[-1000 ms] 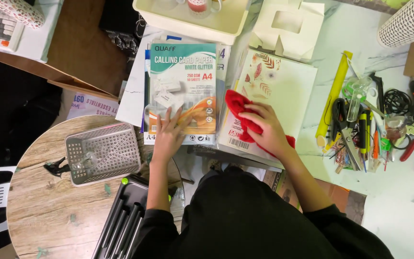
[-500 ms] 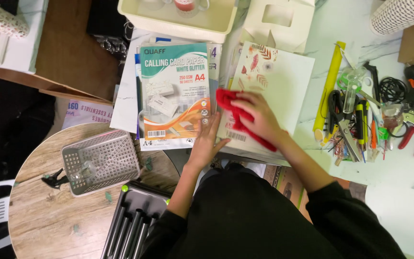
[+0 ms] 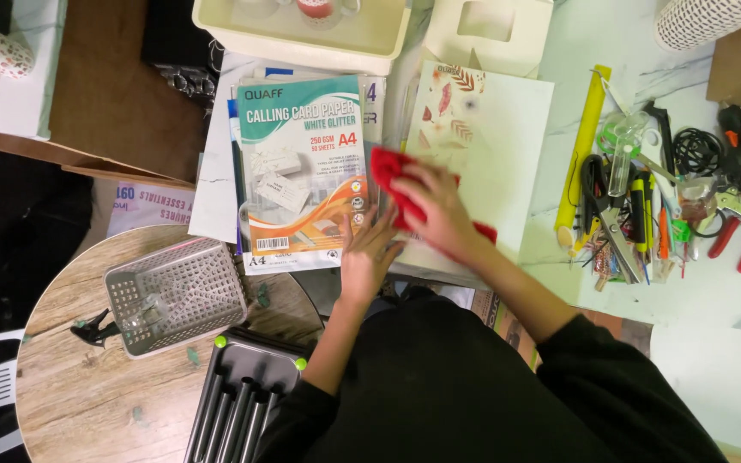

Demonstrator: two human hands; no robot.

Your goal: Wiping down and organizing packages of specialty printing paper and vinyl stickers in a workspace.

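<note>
My right hand (image 3: 435,210) pinched a soft, floppy red cloth (image 3: 392,176); my left hand (image 3: 366,257) lay spread flat on the slippery paper pack (image 3: 302,171).

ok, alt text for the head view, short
Seen from above, a person's right hand presses a red cloth onto a white sheet with a leaf print, while the left hand rests at the edge of a paper pack. Tools lie to the right; a grey basket sits on a round wooden table.
</note>
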